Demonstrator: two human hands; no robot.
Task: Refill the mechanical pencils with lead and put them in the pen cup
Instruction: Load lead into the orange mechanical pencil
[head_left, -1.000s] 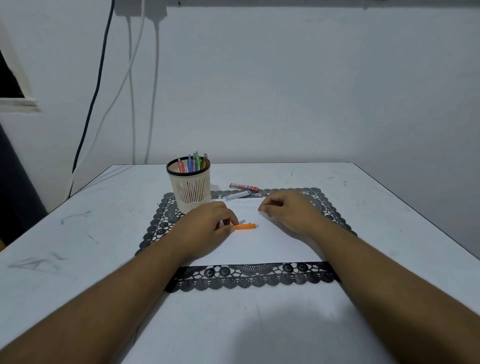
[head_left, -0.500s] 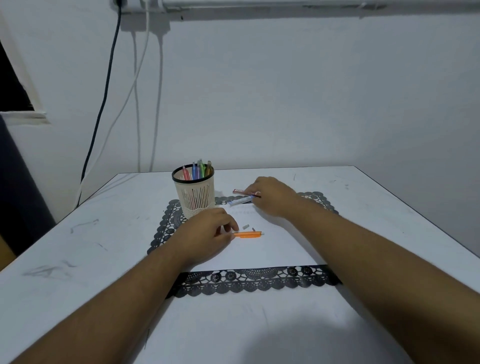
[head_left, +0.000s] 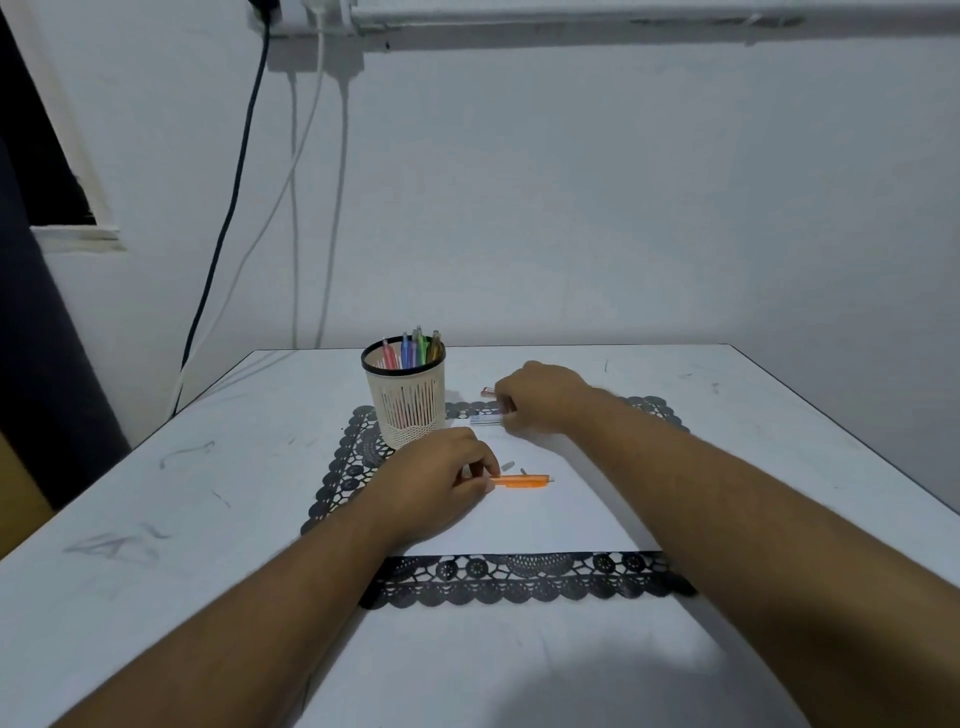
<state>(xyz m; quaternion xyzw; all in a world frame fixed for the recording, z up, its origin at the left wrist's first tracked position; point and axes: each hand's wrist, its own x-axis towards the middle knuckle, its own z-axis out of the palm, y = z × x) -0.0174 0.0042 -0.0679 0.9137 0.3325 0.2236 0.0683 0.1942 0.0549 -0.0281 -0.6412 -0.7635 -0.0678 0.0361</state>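
An orange mechanical pencil (head_left: 521, 481) lies flat on the white sheet in the middle of the black lace mat (head_left: 511, 578). My left hand (head_left: 437, 487) pinches its left end. Two small loose parts, a pale cap (head_left: 507, 464) and a tiny piece (head_left: 523, 471), lie just behind the pencil. My right hand (head_left: 540, 396) reaches to the back of the mat, fingers closed on the whitish-blue lead case (head_left: 485, 419). A red lead case (head_left: 487, 392) pokes out behind that hand. The cream pen cup (head_left: 404, 408) with a black rim holds several coloured pencils.
The white table (head_left: 779, 431) ends at the wall behind and drops off at its right edge. Cables (head_left: 311, 208) hang down the wall behind the cup. A dark curtain and window frame are at the far left.
My right hand has moved from beside the pencil to the back of the mat and closed on the whitish-blue lead case. The left hand stays on the pencil. The view has tilted up.
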